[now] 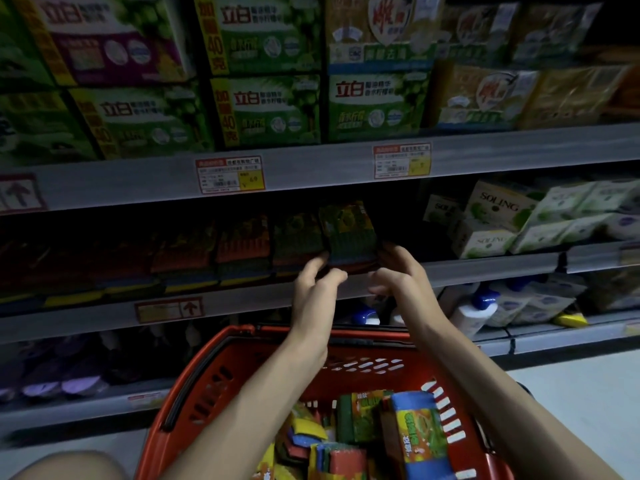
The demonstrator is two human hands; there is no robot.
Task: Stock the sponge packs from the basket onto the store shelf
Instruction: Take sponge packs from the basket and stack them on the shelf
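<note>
A sponge pack [349, 233] stands upright at the right end of a row of sponge packs [207, 254] on the dim middle shelf [242, 299]. My left hand [317, 282] pinches its lower left corner and my right hand [398, 268] grips its lower right side. Below my forearms sits the red basket [214, 382], with several more sponge packs [408, 434] in green, blue, yellow and orange piled inside.
Green and yellow soap boxes [270, 109] fill the upper shelf. White Soling boxes [498, 220] stand right of a dark gap beside the held pack. White bottles with blue caps [474, 313] sit on the lower shelf. A knee [69, 465] shows at bottom left.
</note>
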